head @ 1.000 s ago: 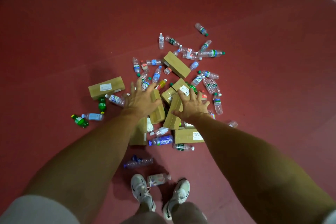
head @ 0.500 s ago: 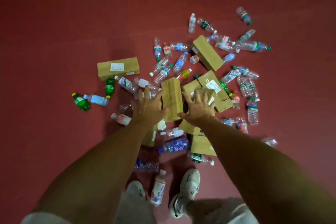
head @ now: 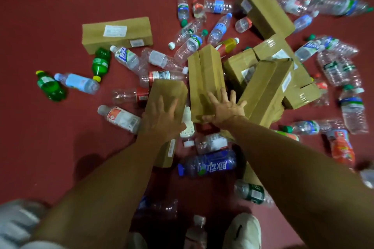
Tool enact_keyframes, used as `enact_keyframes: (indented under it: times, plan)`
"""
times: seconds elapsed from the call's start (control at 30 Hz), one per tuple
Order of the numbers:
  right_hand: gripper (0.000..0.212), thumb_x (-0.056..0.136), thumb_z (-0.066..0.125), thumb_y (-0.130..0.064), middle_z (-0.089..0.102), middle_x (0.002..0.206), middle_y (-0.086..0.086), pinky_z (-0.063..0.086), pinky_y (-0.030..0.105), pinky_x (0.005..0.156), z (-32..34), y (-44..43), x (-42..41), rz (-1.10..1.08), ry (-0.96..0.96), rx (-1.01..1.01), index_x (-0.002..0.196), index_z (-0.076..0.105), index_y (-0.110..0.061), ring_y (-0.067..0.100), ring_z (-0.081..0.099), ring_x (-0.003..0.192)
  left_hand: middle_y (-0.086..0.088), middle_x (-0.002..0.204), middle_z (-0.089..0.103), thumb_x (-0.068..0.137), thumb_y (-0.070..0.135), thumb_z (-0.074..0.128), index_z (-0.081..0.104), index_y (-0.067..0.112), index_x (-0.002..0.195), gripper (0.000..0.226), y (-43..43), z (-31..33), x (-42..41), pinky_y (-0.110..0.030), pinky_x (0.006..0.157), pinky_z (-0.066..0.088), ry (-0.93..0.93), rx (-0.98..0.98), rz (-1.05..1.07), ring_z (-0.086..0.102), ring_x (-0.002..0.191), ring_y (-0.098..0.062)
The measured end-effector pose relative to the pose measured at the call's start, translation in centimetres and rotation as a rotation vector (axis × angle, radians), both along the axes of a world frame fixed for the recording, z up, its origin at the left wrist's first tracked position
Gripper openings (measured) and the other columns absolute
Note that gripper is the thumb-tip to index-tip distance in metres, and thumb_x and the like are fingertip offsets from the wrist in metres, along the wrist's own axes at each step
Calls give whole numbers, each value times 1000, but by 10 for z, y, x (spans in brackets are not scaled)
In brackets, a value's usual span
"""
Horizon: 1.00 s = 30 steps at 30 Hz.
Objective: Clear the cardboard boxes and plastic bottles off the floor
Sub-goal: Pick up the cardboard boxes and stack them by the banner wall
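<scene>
Several brown cardboard boxes and many plastic bottles lie heaped on the red floor (head: 50,2). My left hand (head: 162,119) rests with spread fingers on a long box (head: 169,91) that runs back under my wrist. My right hand (head: 225,109) lies with straight, spread fingers on the near end of the middle box (head: 204,75), its thumb at the box's near edge. A third box (head: 263,91) leans just right of that hand. Further boxes lie at the left (head: 117,33) and at the back (head: 265,8).
Between my arms lie a white bottle (head: 187,121) and a dark blue bottle (head: 208,164). Two green bottles (head: 50,87) (head: 101,62) lie at the left, an orange-labelled one (head: 342,147) at the right. My shoe (head: 242,230) stands among bottles at the bottom edge.
The view has dropped much closer to the pile. My right hand shifted from the leaning box onto the middle box, and my left hand moved from beside the middle box onto the long box.
</scene>
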State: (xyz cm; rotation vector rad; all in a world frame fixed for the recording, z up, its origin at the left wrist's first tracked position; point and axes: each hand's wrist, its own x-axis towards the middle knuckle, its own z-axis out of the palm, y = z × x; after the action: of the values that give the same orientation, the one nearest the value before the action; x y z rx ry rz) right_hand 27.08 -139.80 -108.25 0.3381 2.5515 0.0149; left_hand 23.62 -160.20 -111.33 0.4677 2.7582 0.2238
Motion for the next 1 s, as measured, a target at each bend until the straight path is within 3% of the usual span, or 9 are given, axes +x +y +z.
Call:
enact_keyframes:
  times: [0.27, 0.43, 0.67, 0.83, 1.0]
  plan:
    - [99, 87, 47, -75, -16, 165, 9, 15, 77, 109, -34, -1, -13, -3, 22, 47, 156, -13, -38, 42, -7, 151, -16, 162, -19, 80, 76, 56, -1, 41, 157, 101, -14, -48, -11, -68, 115, 17, -147, -5, 65, -7, 149, -45]
    - [92, 88, 30, -81, -15, 166, 10, 13, 78, 109, -26, 11, -13, -44, 50, 94, 157, -12, -37, 42, -9, 151, -12, 161, -27, 80, 74, 60, -6, 52, 153, 101, -20, -52, -11, -66, 115, 17, -236, 47, 107, -7, 149, -45]
    - [90, 89, 21, -82, -17, 165, 14, 10, 80, 106, -14, 38, -6, -182, 98, 239, 158, -7, -32, 45, -14, 149, -15, 163, -18, 83, 74, 56, -4, 51, 154, 96, 1, -39, -16, -74, 112, 7, -197, -43, -28, -6, 149, -46]
    - [94, 89, 31, -80, -26, 161, 19, 13, 79, 108, -11, 54, 4, -341, 53, 303, 158, -11, -32, 50, -18, 147, -15, 164, -12, 86, 73, 51, -8, 47, 154, 94, 28, -31, -13, -72, 114, 3, -178, -136, -117, -2, 148, -47]
    - [97, 87, 38, -80, -27, 161, 17, 17, 78, 108, -18, 64, 14, -431, 75, 253, 158, -8, -34, 48, -22, 146, -11, 163, -6, 86, 74, 50, -2, 52, 154, 89, 20, -35, -18, -75, 111, 8, -161, -71, -103, -2, 149, -41]
